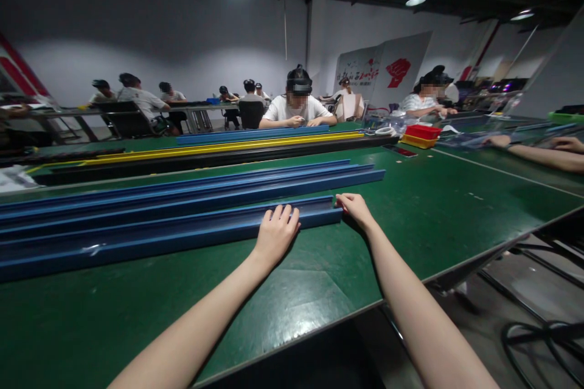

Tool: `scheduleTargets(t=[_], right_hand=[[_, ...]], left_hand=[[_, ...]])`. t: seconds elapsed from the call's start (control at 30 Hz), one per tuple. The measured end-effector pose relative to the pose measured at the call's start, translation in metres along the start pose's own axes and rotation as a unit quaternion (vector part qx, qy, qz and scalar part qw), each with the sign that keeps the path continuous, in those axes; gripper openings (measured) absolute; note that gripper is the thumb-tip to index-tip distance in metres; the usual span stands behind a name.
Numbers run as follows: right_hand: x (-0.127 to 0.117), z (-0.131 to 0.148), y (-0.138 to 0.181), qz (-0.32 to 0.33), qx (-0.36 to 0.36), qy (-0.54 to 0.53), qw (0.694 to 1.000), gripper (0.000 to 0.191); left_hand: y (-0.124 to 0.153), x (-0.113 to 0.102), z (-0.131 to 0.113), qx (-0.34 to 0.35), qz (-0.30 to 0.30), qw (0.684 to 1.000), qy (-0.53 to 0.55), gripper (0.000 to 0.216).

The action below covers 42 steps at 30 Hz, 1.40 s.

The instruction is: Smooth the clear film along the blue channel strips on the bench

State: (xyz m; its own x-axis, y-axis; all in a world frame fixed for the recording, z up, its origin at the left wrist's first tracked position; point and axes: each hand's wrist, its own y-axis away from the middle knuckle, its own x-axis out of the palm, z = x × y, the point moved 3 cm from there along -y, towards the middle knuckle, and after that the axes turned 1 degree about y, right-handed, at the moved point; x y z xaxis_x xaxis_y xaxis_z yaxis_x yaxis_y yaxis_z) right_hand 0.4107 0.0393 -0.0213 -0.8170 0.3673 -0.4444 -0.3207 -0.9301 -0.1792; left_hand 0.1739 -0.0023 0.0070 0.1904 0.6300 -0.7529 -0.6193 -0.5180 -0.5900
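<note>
A long blue U-shaped channel (177,228) lies nearest to me on the green table. My left hand (279,232) is over its near wall close to the right end, with the fingers curled into the trough; the thumb is hidden. At that same end my right hand (356,209) is closed, thumb and index finger pinched together. Whether these fingertips touch the channel's end or hold something small, I cannot make out. Just beyond lie more blue channels (319,181), roughly parallel to the near one.
Farther back, yellow (255,144) and black strips (219,161) cross the green table (438,213). A red tray (422,132) sits on a yellow one by a phone (401,151). A person (298,106) sits opposite; another person's arm (542,155) reaches in at right.
</note>
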Motion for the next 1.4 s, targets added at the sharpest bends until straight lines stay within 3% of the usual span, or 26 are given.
scheduleTargets(t=[0.6,0.93,1.4], right_hand=[[0.004,0.011,0.003,0.064,-0.011,-0.073,0.995,0.042],[0.004,0.009,0.003,0.068,-0.012,-0.104,0.992,0.034],[0.004,0.009,0.002,0.084,-0.024,-0.084,0.993,0.039]], left_hand=[[-0.001,0.001,0.002,-0.013,0.017,1.000,0.012,0.026],[-0.001,0.003,0.002,-0.001,0.021,1.000,0.006,0.023],[-0.001,0.004,0.002,0.011,0.017,1.000,0.016,0.021]])
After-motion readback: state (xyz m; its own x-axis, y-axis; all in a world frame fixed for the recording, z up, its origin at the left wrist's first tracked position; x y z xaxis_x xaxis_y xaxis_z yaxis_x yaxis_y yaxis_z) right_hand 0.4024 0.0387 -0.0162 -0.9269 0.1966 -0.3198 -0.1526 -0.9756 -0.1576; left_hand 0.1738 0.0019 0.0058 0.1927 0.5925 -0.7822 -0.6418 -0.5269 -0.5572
